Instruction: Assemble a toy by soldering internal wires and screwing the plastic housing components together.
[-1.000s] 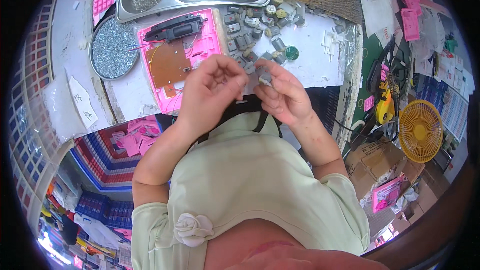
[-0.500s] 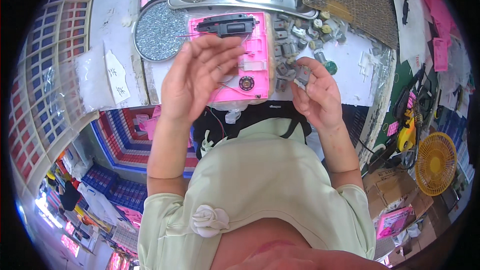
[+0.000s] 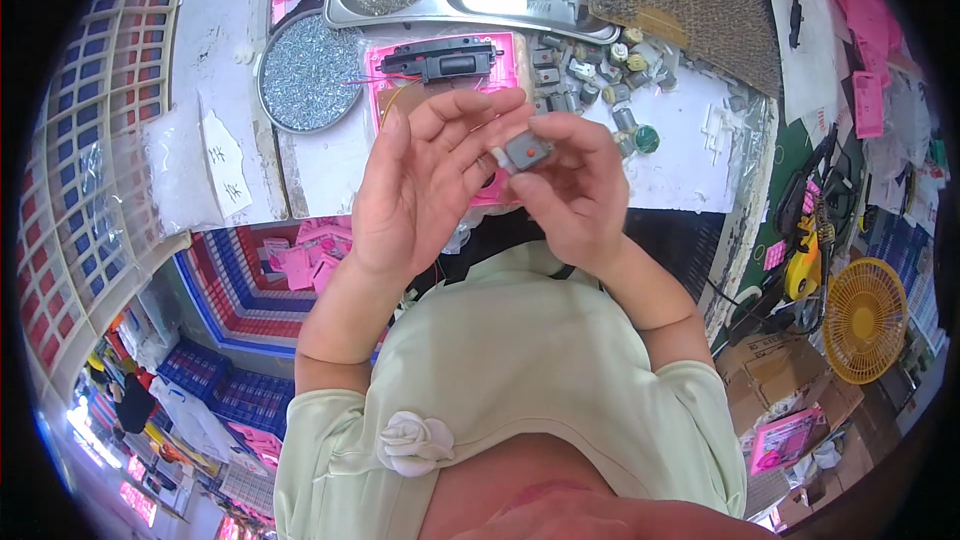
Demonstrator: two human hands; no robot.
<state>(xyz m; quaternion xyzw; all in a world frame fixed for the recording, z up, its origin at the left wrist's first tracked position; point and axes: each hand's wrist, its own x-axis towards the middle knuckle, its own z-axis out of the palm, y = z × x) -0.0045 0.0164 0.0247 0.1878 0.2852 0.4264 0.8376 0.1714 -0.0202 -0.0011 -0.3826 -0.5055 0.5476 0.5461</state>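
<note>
Between the thumb and fingers of my right hand is a small grey motor with a red dot on its face and a white part at its left end. Close beside it, my left hand is held palm up with its fingers spread and nothing in them. Both hands are over a pink plastic housing and hide much of it. A black module lies across the far part of that housing, with thin wires at its left.
Several loose small motors lie right of the housing. A round dish of screws stands at the left. Behind is a metal tray with small metal parts; a brown textured board lies at the far right. A yellow fan is at the right.
My right hand has moved left with the motor, away from the loose motors and up to my left hand. My left hand has shifted slightly right and down.
</note>
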